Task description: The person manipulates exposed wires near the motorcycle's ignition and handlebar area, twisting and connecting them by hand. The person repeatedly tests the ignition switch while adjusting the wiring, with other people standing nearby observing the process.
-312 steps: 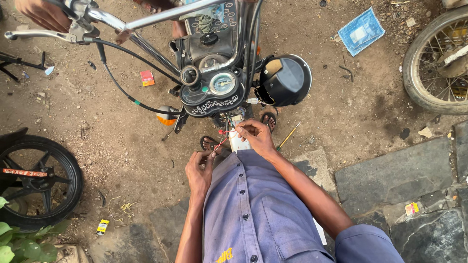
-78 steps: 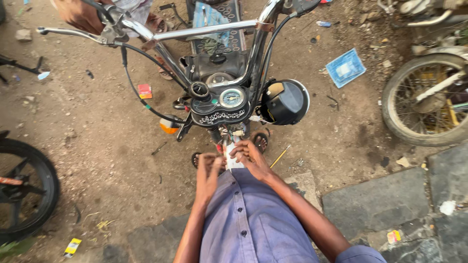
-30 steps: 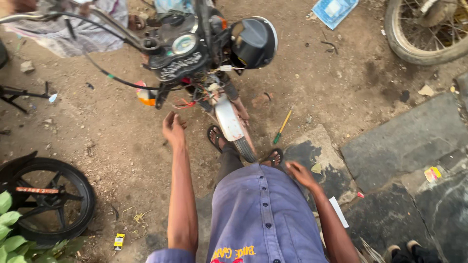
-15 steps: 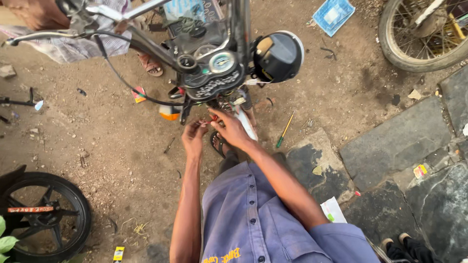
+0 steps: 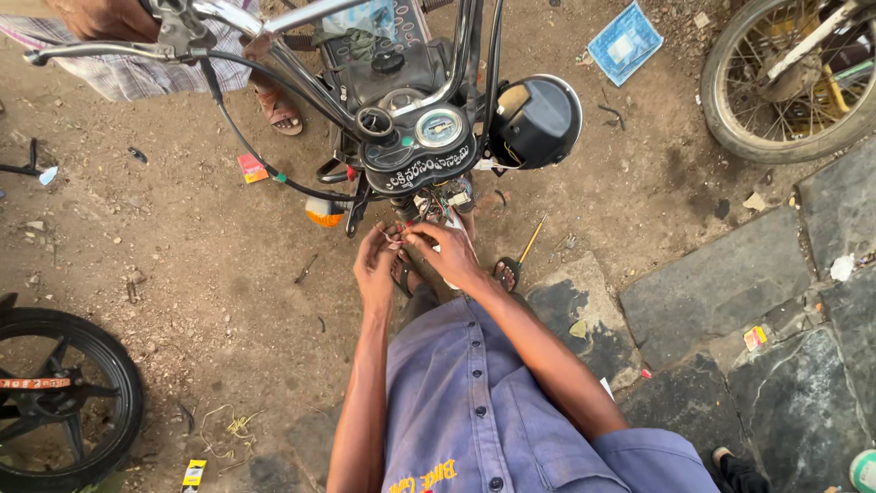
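Both arms reach forward and down from the blue shirt, elbows bent, the hands meeting just below the motorcycle's instrument cluster (image 5: 429, 151). The left hand (image 5: 376, 267) and right hand (image 5: 449, 256) pinch thin wires (image 5: 399, 237) between their fingertips; the wire bundle (image 5: 443, 196) hangs from under the cluster, right in front of the hands. The detached headlamp (image 5: 538, 119) dangles just right of the cluster, and the handlebar (image 5: 274, 36) and black cables cross above and left. A yellow-handled screwdriver (image 5: 529, 242) lies on the dirt near the right hand. Another person's sandalled foot (image 5: 276, 105) stands beyond the handlebar. A loose black wheel (image 5: 59, 397) lies well apart at lower left; open dirt spreads left, stone slabs (image 5: 712, 292) right.
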Demonstrator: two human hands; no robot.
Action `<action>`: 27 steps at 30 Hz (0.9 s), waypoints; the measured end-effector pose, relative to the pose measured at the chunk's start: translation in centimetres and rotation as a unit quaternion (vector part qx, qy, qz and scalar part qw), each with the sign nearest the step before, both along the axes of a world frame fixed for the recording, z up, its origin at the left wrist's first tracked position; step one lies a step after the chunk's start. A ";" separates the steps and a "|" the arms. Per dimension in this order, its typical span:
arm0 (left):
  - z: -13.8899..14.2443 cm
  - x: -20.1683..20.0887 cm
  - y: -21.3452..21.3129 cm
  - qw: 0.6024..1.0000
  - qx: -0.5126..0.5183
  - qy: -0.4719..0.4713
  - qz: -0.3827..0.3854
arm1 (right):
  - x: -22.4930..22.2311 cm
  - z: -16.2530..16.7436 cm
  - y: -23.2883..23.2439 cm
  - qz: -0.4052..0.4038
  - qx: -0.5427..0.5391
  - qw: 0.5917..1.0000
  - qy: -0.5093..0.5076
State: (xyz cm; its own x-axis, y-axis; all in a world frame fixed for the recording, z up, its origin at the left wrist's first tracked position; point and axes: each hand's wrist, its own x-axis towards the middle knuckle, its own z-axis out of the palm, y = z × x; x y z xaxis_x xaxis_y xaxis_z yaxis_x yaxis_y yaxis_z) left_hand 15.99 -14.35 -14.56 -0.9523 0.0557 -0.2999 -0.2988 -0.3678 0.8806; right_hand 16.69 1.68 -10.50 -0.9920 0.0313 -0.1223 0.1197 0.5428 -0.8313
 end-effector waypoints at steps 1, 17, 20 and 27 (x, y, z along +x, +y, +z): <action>0.0 0.3 0.3 1.000 -0.011 -0.008 0.008 | 0.0 0.3 0.0 -0.004 -0.035 0.999 -0.020; 1.6 1.7 -0.9 0.931 -0.352 0.094 -0.021 | -0.2 0.7 0.2 0.115 0.112 0.985 0.071; 2.2 1.7 -1.7 0.903 -0.395 0.162 -0.037 | -0.1 1.5 -0.1 0.110 0.101 0.985 0.083; 3.1 -0.2 -2.6 0.949 -0.291 0.044 -0.112 | 0.8 2.8 -0.2 0.022 0.032 0.996 0.081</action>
State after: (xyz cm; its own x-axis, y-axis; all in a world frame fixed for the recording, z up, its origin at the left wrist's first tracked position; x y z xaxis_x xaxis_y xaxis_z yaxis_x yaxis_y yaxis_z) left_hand 15.76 -16.96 -11.51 -0.9588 0.1094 -0.2620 -0.2281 0.2525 0.9403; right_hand 17.49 1.53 -7.70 -0.9991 -0.0105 0.0406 -0.0388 0.5972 -0.8012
